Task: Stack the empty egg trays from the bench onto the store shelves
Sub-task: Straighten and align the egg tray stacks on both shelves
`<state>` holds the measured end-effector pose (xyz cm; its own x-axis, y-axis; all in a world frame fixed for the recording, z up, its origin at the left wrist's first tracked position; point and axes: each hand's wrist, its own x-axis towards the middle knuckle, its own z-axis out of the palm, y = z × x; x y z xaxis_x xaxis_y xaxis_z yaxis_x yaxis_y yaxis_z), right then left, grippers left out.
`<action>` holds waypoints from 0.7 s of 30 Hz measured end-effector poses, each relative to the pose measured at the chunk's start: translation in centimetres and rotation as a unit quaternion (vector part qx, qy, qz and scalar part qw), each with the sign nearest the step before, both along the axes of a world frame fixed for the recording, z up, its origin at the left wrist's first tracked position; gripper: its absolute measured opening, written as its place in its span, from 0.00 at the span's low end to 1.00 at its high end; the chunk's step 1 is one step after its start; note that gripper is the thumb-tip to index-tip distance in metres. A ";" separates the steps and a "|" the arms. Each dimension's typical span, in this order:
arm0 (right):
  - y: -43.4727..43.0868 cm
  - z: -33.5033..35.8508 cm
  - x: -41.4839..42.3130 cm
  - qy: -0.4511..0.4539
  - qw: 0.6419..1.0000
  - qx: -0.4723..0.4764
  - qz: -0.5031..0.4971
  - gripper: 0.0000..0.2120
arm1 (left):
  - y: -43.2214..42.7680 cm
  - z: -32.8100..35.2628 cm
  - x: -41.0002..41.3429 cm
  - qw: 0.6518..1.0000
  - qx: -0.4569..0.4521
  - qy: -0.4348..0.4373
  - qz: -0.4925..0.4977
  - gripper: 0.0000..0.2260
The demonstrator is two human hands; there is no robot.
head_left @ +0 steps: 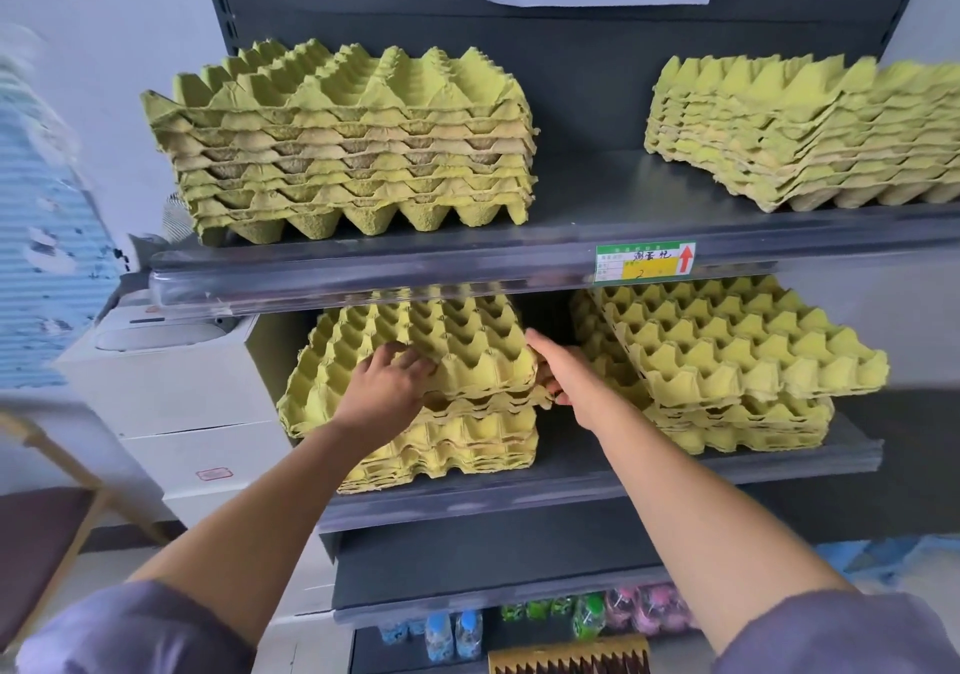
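On the middle shelf [597,476] a stack of yellow-green egg trays [467,444] stands at the left. Its top few trays [441,330] lie skewed and tilted on the pile. My left hand [387,387] rests on the front of these top trays, fingers curled over the cups and front edge. My right hand [558,369] holds their right front corner, fingers hidden behind the edge. A second tray stack [737,361] sits to the right on the same shelf, its upper trays turned at an angle.
The upper shelf [597,236] carries two more tray stacks, left [348,148] and right [810,138], with a green price tag [644,260] on its rail. White boxes [176,398] stand left of the shelving. Bottles [452,634] and small goods fill the lowest shelf. A chair [47,533] stands far left.
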<state>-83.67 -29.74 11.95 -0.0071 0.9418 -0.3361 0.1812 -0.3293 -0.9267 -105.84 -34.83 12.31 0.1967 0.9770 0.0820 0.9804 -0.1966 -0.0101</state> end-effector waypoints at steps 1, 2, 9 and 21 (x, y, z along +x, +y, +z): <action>0.1 0.3 -0.3 0.029 1.000 0.001 -0.003 0.19 | -0.1 -0.2 0.0 1.000 0.004 -0.002 0.001 0.22; 0.3 0.4 -0.5 0.063 0.998 -0.006 -0.004 0.18 | -0.3 -0.3 -0.1 1.000 0.011 -0.004 0.003 0.22; 0.2 1.9 -3.2 0.150 0.985 -0.080 0.008 0.05 | -0.8 0.2 -0.6 0.999 0.046 0.013 0.009 0.22; -2.7 0.7 -2.8 0.299 0.951 -0.025 -0.070 0.27 | -2.8 0.5 -1.1 0.989 0.138 0.048 0.010 0.20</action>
